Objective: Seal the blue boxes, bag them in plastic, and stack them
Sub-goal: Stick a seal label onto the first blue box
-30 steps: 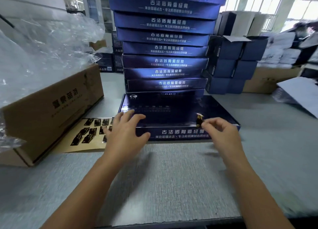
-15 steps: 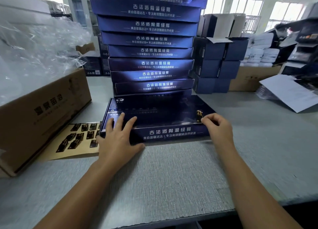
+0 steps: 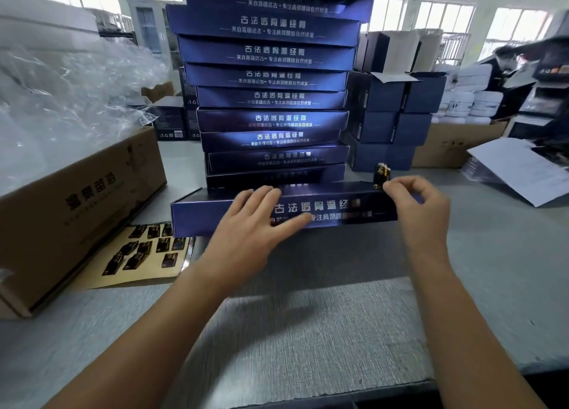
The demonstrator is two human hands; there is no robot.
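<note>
A flat blue box (image 3: 332, 207) lies on the grey table with its printed front edge tipped up towards me. My left hand (image 3: 255, 227) rests on that front edge, fingers straight and spread. My right hand (image 3: 415, 205) is at the box's right end and pinches a small black and gold sticker (image 3: 381, 174) that stands up over the top edge. Behind the box rises a tall stack of the same blue boxes (image 3: 271, 97). A brown backing sheet with several black stickers (image 3: 144, 251) lies to the left.
An open brown carton (image 3: 77, 205) full of clear plastic bags (image 3: 61, 101) stands at the left. Smaller dark blue boxes (image 3: 391, 116) are stacked behind right, beside another carton (image 3: 455, 144) and loose paper (image 3: 523, 171). A person works at the far right.
The box's front edge has tipped up from lying flat. My left hand slid right along the front face. My right hand lifted a little, still pinching the sticker at the right end.
</note>
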